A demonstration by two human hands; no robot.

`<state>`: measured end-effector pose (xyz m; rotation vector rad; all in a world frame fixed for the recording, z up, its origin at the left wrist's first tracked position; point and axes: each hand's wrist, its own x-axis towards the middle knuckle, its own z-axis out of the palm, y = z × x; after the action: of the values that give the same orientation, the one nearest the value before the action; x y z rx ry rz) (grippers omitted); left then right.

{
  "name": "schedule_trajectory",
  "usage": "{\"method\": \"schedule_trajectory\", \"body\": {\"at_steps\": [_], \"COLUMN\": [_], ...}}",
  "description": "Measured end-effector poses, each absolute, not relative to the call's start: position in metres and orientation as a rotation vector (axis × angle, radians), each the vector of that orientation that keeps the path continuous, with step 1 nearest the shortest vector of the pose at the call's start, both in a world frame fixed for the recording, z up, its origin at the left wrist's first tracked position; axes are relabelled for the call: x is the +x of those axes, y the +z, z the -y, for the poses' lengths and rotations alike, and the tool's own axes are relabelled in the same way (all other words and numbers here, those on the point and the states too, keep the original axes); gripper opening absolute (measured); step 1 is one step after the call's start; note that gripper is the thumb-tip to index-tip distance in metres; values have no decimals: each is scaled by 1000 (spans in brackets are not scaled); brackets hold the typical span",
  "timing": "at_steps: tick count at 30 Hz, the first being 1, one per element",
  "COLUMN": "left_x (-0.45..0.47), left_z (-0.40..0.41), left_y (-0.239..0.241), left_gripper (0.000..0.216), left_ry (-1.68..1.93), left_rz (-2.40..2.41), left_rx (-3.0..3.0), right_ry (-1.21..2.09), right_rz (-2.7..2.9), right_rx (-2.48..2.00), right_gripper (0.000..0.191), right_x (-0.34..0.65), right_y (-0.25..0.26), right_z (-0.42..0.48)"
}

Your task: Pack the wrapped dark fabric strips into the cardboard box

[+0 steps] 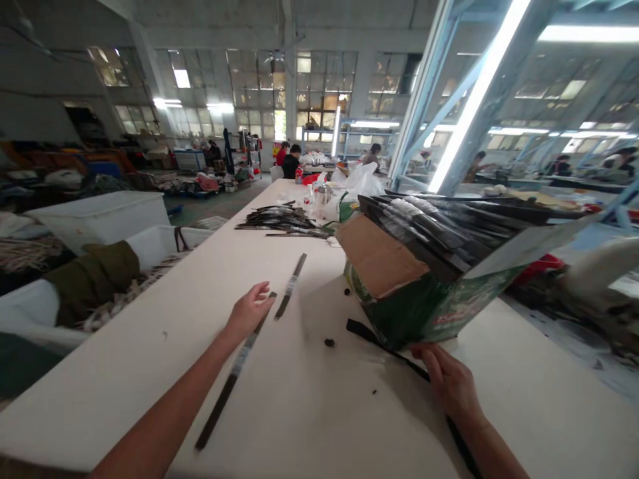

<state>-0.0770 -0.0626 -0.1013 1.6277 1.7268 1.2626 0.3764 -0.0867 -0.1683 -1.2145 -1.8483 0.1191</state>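
My left hand [251, 311] is over the far end of a dark flat strip [218, 407] with a pale band around its middle. Its fingers are loosely bent and apart, and I cannot tell whether they touch the strip. A shorter, similar strip [291, 286] lies just beyond. My right hand [452, 384] is closed at the lower near corner of a green cardboard box [414, 309], its fingertips against the bottom edge. Many dark strips in banded bundles [424, 223] fill the open box. A black strap [379, 340] runs along the table beside the box and behind my right hand.
On the white table [164, 372] lie small black scraps [329, 342] and, farther back, a pile of dark strips [279, 216]. Plastic bags [362, 179] stand behind the box. White bins [104, 219] are at the left. Several people sit at distant tables.
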Motion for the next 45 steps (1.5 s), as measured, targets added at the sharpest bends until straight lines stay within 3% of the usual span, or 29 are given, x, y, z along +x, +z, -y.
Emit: {"method": "schedule_trajectory", "body": {"at_steps": [3, 7, 11, 18, 23, 30, 35, 40, 45], "left_x": [-96, -90, -85, -71, -39, -21, -34, -51, -49], "left_z": [77, 81, 56, -45, -79, -71, -61, -52, -53], "left_y": [-119, -134, -128, -93, -96, -114, -129, -156, -165], "left_gripper": [65, 64, 69, 59, 80, 56, 37, 37, 38], "left_ry": [917, 671, 653, 842, 778, 593, 754, 1447, 1436], "left_rz": [-2004, -2035, -2012, -2094, -2091, -2111, -2076, -1712, -1711], "left_rx": [1854, 2103, 1953, 1665, 1723, 1833, 1824, 1306, 1297], "right_ry": [163, 198, 150, 144, 74, 84, 95, 153, 163], "right_rz": [1870, 1888, 1872, 1853, 1861, 1890, 1916, 1950, 1979], "right_rx": [-1293, -1400, -1467, -1513, -1446, -1399, -1454, -1476, -1431], "right_gripper": [44, 50, 54, 57, 53, 50, 50, 44, 32], "right_x": [376, 377, 378, 379, 381, 372, 371, 372, 374], "right_y": [-173, -179, -181, -181, -183, -180, -181, -185, -197], "right_z": [81, 74, 73, 71, 70, 75, 76, 77, 79]}}
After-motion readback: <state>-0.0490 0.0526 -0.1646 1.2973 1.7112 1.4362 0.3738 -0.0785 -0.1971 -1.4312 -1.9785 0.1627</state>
